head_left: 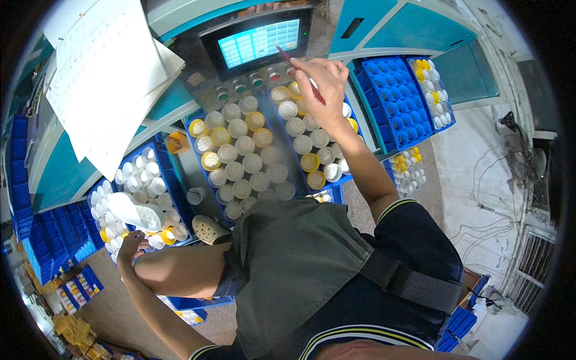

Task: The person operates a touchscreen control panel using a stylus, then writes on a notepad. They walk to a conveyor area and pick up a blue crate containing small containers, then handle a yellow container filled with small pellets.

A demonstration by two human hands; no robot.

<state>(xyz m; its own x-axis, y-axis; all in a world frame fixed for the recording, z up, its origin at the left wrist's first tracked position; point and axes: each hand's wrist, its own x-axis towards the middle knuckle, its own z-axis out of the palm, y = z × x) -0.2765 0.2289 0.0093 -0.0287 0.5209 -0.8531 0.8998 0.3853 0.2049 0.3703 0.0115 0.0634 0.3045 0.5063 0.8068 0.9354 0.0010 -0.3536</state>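
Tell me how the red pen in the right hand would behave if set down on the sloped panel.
The red pen looks thin, stiff and light. Being round and slim, it would probably roll or slide down the panel.

The red pen [300, 75] in the right hand [324, 90] looks like smooth plastic, and the touchscreen [259, 42] near its tip is glossy glass in a dark matt frame. The blue racks [390, 102] are moulded plastic with a slight sheen, holding bottles [243, 162] with matt white and glossy yellow plastic caps. The sheets [105, 78] above the left hand [129, 246] are matt white paper, and the grey apron [288, 270] is soft, dull cloth.
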